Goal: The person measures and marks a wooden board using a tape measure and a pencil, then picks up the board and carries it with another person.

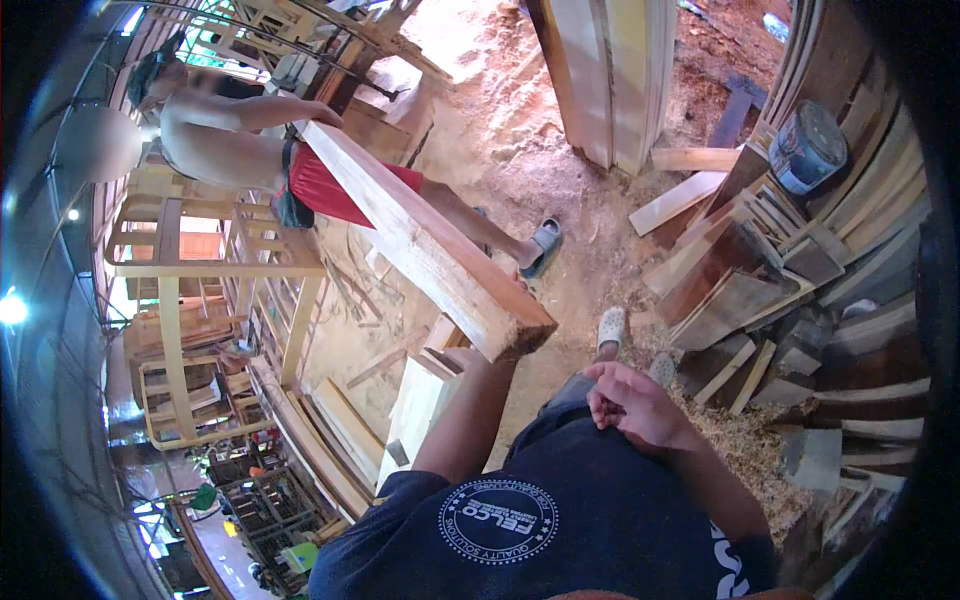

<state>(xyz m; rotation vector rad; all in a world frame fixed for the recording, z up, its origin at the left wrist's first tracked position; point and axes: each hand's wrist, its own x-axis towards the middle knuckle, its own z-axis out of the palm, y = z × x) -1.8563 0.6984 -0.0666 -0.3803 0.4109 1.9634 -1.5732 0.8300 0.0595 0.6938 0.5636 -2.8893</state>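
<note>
A long, thick wooden beam (430, 250) slopes across the middle of the view, its rough cut end toward me. My left hand (490, 372) is under that near end and grips it; the beam hides most of its fingers. My right hand (640, 405) is in front of my waist, with loosely bent fingers and nothing visible in it. At the beam's far end, a co-worker (225, 140) in red shorts has a hand (318, 112) on the wood.
Wooden frames (170, 330) stand to the left, with stacked boards (340, 430) nearer me. Upright planks (610, 80) are ahead. To the right lie offcuts (735, 290) and a blue bucket (808, 147). Sawdust (470, 110) covers the floor.
</note>
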